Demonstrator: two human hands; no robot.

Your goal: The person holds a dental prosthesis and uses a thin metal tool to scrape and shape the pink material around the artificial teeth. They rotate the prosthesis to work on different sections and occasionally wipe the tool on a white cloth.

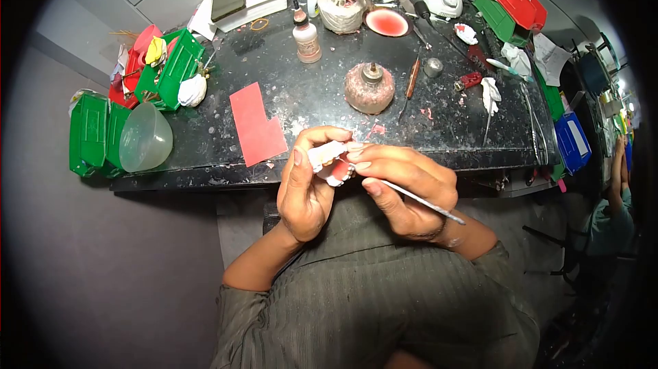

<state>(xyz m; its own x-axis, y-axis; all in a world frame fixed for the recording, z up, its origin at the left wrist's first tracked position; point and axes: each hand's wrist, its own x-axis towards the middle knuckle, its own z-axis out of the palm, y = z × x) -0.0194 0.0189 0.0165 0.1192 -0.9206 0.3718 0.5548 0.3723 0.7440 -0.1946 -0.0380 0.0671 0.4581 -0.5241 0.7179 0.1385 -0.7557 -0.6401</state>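
Note:
My left hand (305,187) is closed around a dental model (325,154), white plaster with a row of teeth and pink wax on its lower part. Between the fingers of my right hand (408,191) is a thin metal dental tool (425,202). Its handle slants down to the right, and its tip reaches the model, where my fingertips partly hide it. Both hands are close together in front of the bench edge. A notched sheet of pink wax (257,125) lies on the bench beyond my left hand. Past my right hand stands a glass spirit burner (369,91).
The black bench (205,153) has scraps on it. At left stand green bins (96,132) and a translucent bowl (146,137). A bottle with a brush (308,41), a red-stained dish (386,22) and a wooden-handled wax knife (412,79) lie farther back. Another person (613,211) is at far right.

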